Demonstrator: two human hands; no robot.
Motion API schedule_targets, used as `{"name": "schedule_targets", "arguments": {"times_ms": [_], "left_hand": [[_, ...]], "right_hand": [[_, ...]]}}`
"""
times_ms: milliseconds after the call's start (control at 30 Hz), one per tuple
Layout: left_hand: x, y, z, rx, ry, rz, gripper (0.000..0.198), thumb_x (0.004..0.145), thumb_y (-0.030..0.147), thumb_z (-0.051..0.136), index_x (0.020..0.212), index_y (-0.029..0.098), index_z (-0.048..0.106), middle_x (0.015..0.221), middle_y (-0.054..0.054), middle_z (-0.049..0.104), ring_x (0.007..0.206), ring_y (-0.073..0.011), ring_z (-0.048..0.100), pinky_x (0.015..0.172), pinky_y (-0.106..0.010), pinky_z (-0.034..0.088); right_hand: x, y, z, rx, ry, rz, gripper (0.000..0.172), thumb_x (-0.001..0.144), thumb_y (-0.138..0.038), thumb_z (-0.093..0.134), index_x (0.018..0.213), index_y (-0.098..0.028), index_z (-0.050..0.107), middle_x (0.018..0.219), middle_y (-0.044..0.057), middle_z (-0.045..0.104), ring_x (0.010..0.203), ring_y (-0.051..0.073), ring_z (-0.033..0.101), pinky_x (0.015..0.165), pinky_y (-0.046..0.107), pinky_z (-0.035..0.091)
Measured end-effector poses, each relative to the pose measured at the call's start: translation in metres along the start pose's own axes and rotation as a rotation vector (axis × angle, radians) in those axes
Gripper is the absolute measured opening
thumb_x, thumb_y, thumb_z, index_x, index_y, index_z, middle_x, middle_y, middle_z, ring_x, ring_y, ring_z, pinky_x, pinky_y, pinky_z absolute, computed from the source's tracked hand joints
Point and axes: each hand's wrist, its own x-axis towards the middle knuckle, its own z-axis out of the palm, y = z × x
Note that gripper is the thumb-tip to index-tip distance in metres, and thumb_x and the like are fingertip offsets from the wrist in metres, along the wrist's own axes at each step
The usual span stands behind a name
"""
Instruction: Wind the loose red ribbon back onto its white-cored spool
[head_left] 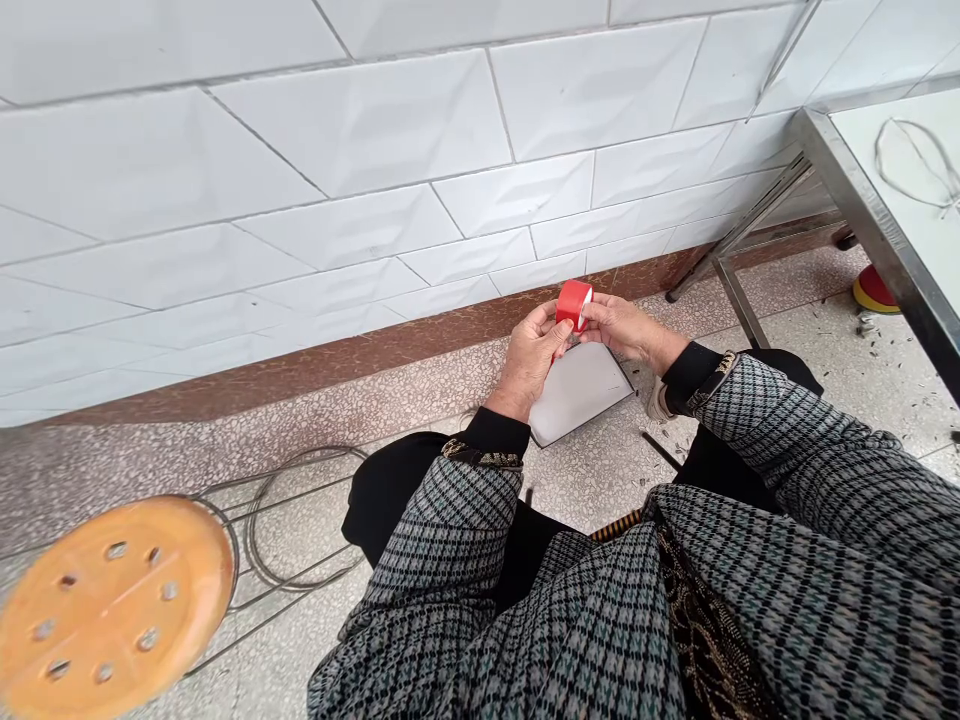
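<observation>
The grey panel (581, 398) sits low, between the person's knees in view, and the roll of red tape (572, 300) is held up over the panel's far edge. The left hand (534, 348) is closed around the roll's left side, its thumb pressed to the front and its other fingers behind. The right hand (621, 325) has its fingers curled, the tips against the roll's white inner side; whether they pinch anything, I cannot tell. Beyond the panel, a brown skirting (334, 366) runs along the foot of a white tiled wall (409, 130). Well to the left of the panel is an orange stool (109, 605), its round seat pierced with 8 holes. To the right of the panel, well apart, a metal-framed bench (862, 195) carries 1 thin wire loop (916, 160). Farther right of the panel than the hands, a red and yellow thing (877, 290) rests on the speckled floor (814, 375), with small dark bits scattered nearby.
</observation>
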Motion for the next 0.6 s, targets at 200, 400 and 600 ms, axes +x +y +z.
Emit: {"name": "schedule_targets", "arguments": {"times_ms": [200,400,600], "left_hand": [[0.000,0.003,-0.005,0.013,-0.050,-0.029,0.032,0.076,0.031,0.093,0.100,0.018,0.078,0.064,0.006,0.058,0.056,-0.0081,0.043,0.057,-0.025,0.035],[-0.003,0.010,-0.005,-0.100,-0.111,-0.074,0.046,0.064,0.044,0.104,0.082,0.019,0.071,0.061,0.007,0.053,0.057,-0.0073,0.044,0.062,-0.024,0.043],[-0.002,0.008,-0.009,-0.151,-0.127,-0.101,0.049,0.062,0.047,0.107,0.082,0.018,0.073,0.059,0.008,0.049,0.054,-0.0064,0.039,0.059,-0.024,0.042]], "right_hand": [[0.000,0.002,-0.003,0.002,0.003,0.087,0.017,0.101,-0.004,0.064,0.094,-0.017,0.071,0.074,0.003,0.076,0.064,0.013,0.068,0.064,0.020,0.060],[-0.006,-0.007,-0.008,-0.070,-0.117,0.109,0.017,0.107,-0.005,0.060,0.103,-0.015,0.073,0.086,0.007,0.082,0.074,0.014,0.077,0.072,0.022,0.066],[-0.006,-0.011,-0.018,-0.113,-0.207,0.100,0.011,0.107,-0.012,0.067,0.112,-0.015,0.076,0.099,0.010,0.086,0.087,0.017,0.083,0.073,0.022,0.067]]}}
